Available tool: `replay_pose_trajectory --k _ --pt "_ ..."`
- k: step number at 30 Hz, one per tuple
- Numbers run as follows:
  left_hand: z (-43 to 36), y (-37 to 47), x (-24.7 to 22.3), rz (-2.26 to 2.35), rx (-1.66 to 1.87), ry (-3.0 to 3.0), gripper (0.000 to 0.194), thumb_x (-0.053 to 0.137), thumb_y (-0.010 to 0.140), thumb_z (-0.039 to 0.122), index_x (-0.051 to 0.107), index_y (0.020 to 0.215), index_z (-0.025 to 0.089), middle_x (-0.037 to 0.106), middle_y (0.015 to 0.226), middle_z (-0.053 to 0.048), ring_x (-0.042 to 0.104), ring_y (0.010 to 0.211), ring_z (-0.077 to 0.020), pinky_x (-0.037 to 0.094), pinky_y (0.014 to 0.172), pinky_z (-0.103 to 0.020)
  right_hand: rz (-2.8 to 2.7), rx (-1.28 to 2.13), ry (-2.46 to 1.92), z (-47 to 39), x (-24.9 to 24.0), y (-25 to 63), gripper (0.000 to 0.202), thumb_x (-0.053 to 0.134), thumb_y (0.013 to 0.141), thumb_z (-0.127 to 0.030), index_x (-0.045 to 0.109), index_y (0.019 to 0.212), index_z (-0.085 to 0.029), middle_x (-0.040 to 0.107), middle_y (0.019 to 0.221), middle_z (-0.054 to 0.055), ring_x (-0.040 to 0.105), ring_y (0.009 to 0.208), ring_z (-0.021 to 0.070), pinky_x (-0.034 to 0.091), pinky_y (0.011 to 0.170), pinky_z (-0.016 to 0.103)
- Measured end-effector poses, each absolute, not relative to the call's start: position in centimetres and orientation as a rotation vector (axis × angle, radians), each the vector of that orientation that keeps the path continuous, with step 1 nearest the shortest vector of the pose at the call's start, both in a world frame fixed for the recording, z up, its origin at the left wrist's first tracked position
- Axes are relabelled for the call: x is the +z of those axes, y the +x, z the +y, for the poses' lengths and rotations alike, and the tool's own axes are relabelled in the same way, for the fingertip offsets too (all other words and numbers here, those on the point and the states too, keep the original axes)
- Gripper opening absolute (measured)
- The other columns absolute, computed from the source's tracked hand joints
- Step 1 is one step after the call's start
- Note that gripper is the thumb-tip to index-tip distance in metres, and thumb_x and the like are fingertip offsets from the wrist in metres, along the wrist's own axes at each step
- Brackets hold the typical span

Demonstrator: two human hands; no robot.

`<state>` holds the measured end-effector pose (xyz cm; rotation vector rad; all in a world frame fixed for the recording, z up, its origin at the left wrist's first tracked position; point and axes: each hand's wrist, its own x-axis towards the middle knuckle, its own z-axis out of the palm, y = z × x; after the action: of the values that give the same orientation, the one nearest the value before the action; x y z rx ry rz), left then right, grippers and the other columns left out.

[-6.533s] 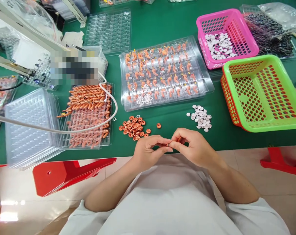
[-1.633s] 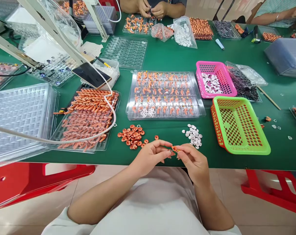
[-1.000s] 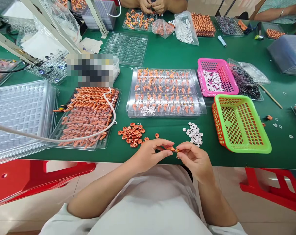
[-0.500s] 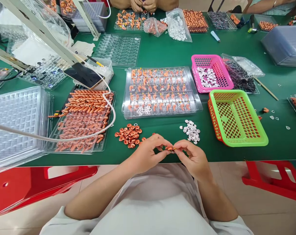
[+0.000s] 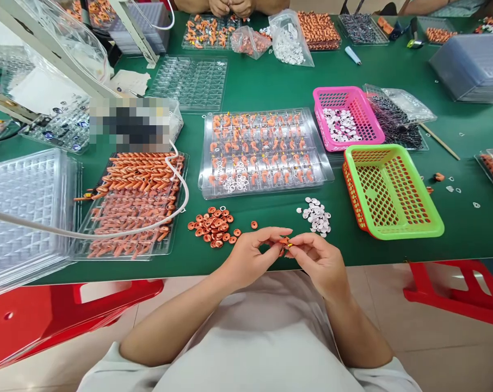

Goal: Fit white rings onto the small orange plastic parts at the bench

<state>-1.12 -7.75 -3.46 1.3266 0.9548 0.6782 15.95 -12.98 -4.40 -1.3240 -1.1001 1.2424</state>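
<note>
Between my two hands, at the table's front edge, is a small orange part with a yellow bit [image 5: 285, 244]. My left hand [image 5: 252, 253] pinches it with thumb and fingertips from the left. From the right, the thumb and index finger of my right hand [image 5: 322, 264] close on its yellow end. The part's exact kind is too small to make out. Left of my hands lies a pile of copper-orange round caps [image 5: 216, 226], with one loose cap [image 5: 253, 224] beside it. A pile of white discs [image 5: 315, 216] is just beyond my right hand.
A clear tray of curved orange parts [image 5: 263, 182] lies ahead. To its right are a pink basket [image 5: 348, 91] and a green basket [image 5: 434, 226]. A tray of orange tubes [image 5: 128, 218] sits left under a white cable [image 5: 185, 198]. Another person's hands [image 5: 232, 6] are across the table.
The orange part has turned between my fingers and now stands more upright. My left index finger has lifted and stretched out above it. The whole view has shifted slightly.
</note>
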Motion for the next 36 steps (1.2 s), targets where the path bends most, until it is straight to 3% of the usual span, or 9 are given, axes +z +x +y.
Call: replay_pose_trajectory --k 3,7,13,18,28,36 --pt "-7.6 -1.2 -3.2 0.944 0.641 1.348 0.024 0.059 0.089 0.022 0.074 0.107 0.017 0.076 0.104 -0.009 0.07 0.094 -0.0221 0.056 0.088 -0.034 -1.127 1.234 -1.324 -13.2 -4.4 16.2 0.009 0.067 0.088 -0.025 0.069 0.097 -0.022 0.073 0.089 0.002 0.073 0.078 0.0171 0.064 0.076 0.031" --pt "-7.3 -1.4 -2.7 0.882 0.561 1.201 0.027 0.061 0.09 0.025 0.07 0.113 0.015 0.075 0.103 -0.01 0.071 0.093 -0.0223 0.056 0.089 -0.037 -1.138 1.202 -1.327 -13.3 -4.3 16.4 0.009 0.064 0.09 -0.024 0.068 0.098 -0.022 0.072 0.089 0.003 0.072 0.079 0.0176 0.063 0.077 0.033" --pt "-7.0 -0.8 -2.9 0.844 0.59 0.925 0.028 0.074 0.081 0.032 0.071 0.102 0.014 0.076 0.089 -0.007 0.071 0.083 -0.02 0.057 0.084 -0.036 -1.22 1.007 -1.316 -13.2 -4.3 16.1 0.007 0.062 0.09 -0.021 0.067 0.094 -0.023 0.063 0.092 0.004 0.065 0.081 0.0168 0.059 0.07 0.031" --pt "-7.0 -0.2 -3.3 0.824 0.65 0.832 0.023 0.078 0.078 0.028 0.073 0.096 0.014 0.075 0.083 -0.004 0.07 0.078 -0.0172 0.057 0.078 -0.032 -1.219 0.937 -1.317 -13.5 -4.7 15.6 0.011 0.059 0.092 -0.019 0.067 0.096 -0.024 0.064 0.094 0.005 0.065 0.085 0.0191 0.059 0.071 0.034" --pt "-7.9 -0.3 -3.7 0.899 0.674 0.991 0.02 0.074 0.081 0.025 0.073 0.099 0.017 0.075 0.095 -0.005 0.07 0.091 -0.0192 0.055 0.088 -0.032 -1.178 0.915 -1.416 -13.5 -4.6 15.5 0.005 0.062 0.089 -0.022 0.064 0.094 -0.024 0.065 0.092 0.004 0.066 0.08 0.0175 0.057 0.067 0.03" --pt "-8.2 0.0 -3.4 1.039 0.735 1.202 0.012 0.064 0.083 0.017 0.071 0.093 0.017 0.072 0.086 -0.004 0.067 0.082 -0.0161 0.054 0.075 -0.025 -1.198 0.975 -1.351 -13.6 -4.7 14.9 0.008 0.061 0.089 -0.017 0.064 0.093 -0.023 0.064 0.093 0.004 0.065 0.082 0.0168 0.056 0.066 0.028"
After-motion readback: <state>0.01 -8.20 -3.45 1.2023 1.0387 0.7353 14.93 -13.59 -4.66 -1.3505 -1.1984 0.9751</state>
